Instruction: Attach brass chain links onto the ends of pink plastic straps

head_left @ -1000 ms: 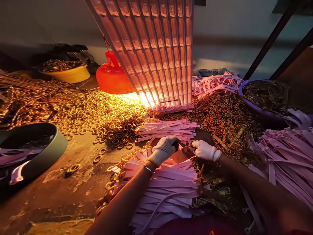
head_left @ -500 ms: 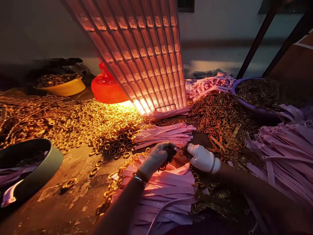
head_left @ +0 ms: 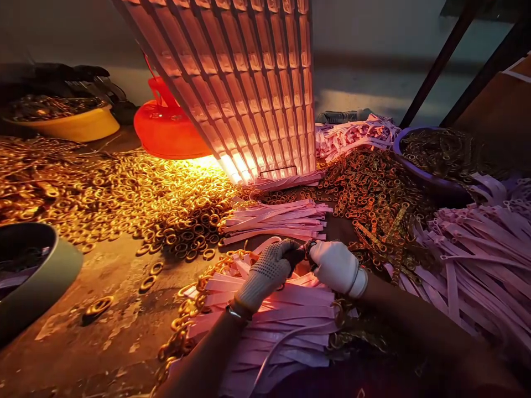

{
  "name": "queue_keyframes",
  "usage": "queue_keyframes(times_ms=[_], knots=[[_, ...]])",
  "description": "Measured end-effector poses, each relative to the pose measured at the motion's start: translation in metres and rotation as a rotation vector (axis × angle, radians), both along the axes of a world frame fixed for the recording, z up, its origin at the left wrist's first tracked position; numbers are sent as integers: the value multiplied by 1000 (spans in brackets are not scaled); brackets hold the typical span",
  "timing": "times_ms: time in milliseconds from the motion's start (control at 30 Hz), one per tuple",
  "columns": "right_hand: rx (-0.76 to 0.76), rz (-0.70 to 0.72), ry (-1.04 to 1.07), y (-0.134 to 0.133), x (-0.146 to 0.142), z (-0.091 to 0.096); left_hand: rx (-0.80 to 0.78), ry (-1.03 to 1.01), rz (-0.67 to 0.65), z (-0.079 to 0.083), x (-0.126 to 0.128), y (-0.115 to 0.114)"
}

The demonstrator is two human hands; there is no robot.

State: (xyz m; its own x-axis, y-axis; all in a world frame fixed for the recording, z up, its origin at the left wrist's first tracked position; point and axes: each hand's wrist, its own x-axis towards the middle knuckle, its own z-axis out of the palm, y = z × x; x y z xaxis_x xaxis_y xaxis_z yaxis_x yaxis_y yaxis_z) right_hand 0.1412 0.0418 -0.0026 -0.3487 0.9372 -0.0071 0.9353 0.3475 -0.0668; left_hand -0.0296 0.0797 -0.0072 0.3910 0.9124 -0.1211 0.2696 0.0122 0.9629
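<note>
My left hand (head_left: 267, 272), in a dotted knit glove, is closed, its fingertips meeting those of my right hand over a pile of pink straps. What it holds is hidden by the fingers. My right hand (head_left: 335, 266), in a white glove, pinches a small dark metal fitting (head_left: 307, 251) that is mostly covered. Beneath both hands lie flat pink straps (head_left: 286, 320) in a stack, with gold rings (head_left: 176, 331) along their left ends. Another bundle of pink straps (head_left: 277, 218) rests just beyond the hands.
Gold rings (head_left: 174, 193) spread across the left; dark metal fittings (head_left: 377, 193) heap at right. Beside them are more straps (head_left: 485, 254) and a purple basin (head_left: 431, 171). A slatted panel (head_left: 257, 94) leans before a red lamp (head_left: 170, 130). A yellow tub (head_left: 78, 124) and green-grey container (head_left: 62, 271) stand left.
My hands have drawn together; the gap seen between the fingertips and the metal piece has closed. The view has shifted, so the surroundings at left appear farther left and higher.
</note>
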Motion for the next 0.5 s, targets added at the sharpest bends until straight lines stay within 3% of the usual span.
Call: queue_keyframes(times_ms=[67,200,400,500], knots=[[10,-8,-7,-1,0,-1,-20,-15,-28,1,-2,1],[24,52,-52,1,1,0,-221,-105,-64,-5,-6,2],[-16,-7,-10,5,4,-3,211,165,-104,-19,-3,3],[-34,-34,31,5,9,-2,-9,123,-97,-23,-3,2]])
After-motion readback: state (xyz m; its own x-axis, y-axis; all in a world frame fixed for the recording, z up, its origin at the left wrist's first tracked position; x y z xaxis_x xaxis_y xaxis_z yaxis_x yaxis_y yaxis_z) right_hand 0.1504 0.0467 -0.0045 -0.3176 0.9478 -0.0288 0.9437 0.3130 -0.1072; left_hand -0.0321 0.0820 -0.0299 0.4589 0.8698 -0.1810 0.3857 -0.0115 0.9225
